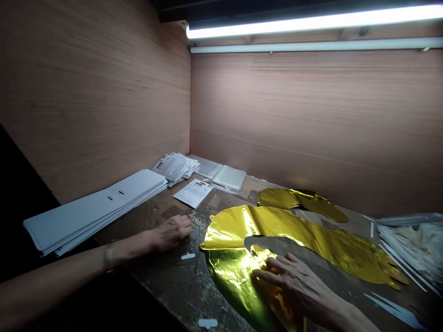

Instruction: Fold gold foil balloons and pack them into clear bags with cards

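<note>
A flat, shiny gold foil balloon [238,272] with a curved outline and small tabs on its edge spreads over the tabletop. On its lower part lies my right hand [294,281], fingers stretched out and touching the foil. My left hand [172,233] rests on the table left of the balloon, its fingers curled down and together; whatever may be under them is hidden. Beside the left hand a line drawing [200,219] marks the table. Small white hang tabs lie on the tabletop, one [188,256] below the left hand and another [207,323] at the front edge.
Long white cards [100,203] are stacked at left. Behind them sit packed printed cards [176,166], a single printed card [193,192] and clear bags [229,178]. More gold foil [301,200] lies behind; scissors [392,309] and plastic-wrapped items [415,244] are at right. Wooden walls enclose the table.
</note>
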Demonstrator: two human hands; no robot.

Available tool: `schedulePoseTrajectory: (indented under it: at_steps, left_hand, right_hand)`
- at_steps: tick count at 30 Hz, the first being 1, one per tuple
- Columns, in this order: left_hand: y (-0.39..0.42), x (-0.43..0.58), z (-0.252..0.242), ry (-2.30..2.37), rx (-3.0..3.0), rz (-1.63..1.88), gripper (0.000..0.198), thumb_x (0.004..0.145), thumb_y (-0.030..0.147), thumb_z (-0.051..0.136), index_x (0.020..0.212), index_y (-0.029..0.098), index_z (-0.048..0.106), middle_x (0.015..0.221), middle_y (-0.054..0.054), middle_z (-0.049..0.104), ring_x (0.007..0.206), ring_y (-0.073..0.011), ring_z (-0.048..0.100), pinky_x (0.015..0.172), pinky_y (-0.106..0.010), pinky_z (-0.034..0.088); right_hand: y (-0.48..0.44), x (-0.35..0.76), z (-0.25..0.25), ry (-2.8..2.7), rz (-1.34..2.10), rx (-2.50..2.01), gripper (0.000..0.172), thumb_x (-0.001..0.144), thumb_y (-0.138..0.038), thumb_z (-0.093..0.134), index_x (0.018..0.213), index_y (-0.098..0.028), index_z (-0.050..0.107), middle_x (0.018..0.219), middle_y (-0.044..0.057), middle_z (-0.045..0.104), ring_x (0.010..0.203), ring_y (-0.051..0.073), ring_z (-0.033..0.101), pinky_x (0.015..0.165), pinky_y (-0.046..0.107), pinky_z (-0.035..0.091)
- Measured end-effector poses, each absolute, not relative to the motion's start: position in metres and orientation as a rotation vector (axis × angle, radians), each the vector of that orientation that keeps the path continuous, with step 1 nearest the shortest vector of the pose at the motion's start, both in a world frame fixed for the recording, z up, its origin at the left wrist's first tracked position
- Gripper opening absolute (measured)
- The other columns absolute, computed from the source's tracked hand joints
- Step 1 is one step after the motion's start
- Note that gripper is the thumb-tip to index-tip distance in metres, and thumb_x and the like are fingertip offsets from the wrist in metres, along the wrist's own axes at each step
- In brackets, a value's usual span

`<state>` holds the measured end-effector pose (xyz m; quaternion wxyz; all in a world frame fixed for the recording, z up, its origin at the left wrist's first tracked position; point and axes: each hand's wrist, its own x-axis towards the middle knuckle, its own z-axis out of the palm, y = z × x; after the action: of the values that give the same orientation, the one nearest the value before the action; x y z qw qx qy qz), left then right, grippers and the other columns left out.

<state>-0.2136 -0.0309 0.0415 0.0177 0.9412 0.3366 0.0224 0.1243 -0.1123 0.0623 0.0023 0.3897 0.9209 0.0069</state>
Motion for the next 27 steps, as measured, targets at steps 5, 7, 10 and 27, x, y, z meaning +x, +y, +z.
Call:
schedulePoseTrajectory:
  at_steps: [5, 7, 10, 27]
  left_hand:
    - [-0.092, -0.282, 0.098, 1.552, 2.518, -0.386, 0.027, 0.062, 0.037, 0.055, 0.046, 0.016, 0.053, 0.046, -0.003, 0.048, 0.047, -0.0163, 0.045, 0.053, -0.028, 0.034]
    - [-0.102, -0.270, 0.112, 1.574, 2.537, -0.167, 0.025, 0.068, 0.038, 0.050, 0.067, 0.016, 0.060, 0.065, -0.007, 0.057, 0.062, -0.0203, 0.051, 0.063, -0.031, 0.036]
    - [-0.091, -0.218, 0.104, 0.981, 2.554, 0.138, 0.044, 0.070, 0.040, 0.050, 0.110, 0.022, 0.046, 0.115, -0.007, 0.045, 0.105, -0.0221, 0.039, 0.086, -0.029, 0.027]
    - [-0.030, -0.154, 0.044, 0.458, 2.581, 0.088, 0.095, 0.050, 0.055, 0.059, 0.126, 0.014, 0.020, 0.131, -0.012, 0.015, 0.120, -0.0284, 0.009, 0.095, -0.038, -0.003]
  right_hand:
    - [-0.105, 0.120, 0.062, 2.871, 0.057, 1.125, 0.015, 0.071, -0.008, 0.042, 0.071, -0.021, 0.051, 0.065, -0.002, 0.054, 0.056, 0.012, 0.048, 0.055, 0.026, 0.030]
    - [-0.102, 0.116, 0.063, 2.867, 0.044, 1.090, 0.023, 0.066, -0.008, 0.045, 0.082, -0.022, 0.052, 0.082, 0.001, 0.057, 0.072, 0.016, 0.052, 0.063, 0.029, 0.033]
    - [-0.096, 0.110, 0.065, 2.927, -0.072, 0.971, 0.061, 0.056, -0.010, 0.052, 0.112, -0.030, 0.038, 0.118, 0.003, 0.043, 0.105, 0.022, 0.038, 0.081, 0.037, 0.028]
    - [-0.116, 0.130, 0.079, 2.954, -0.290, 1.375, 0.017, 0.070, -0.013, 0.040, 0.070, -0.022, 0.054, 0.116, 0.002, 0.043, 0.105, 0.021, 0.035, 0.083, 0.039, 0.031]
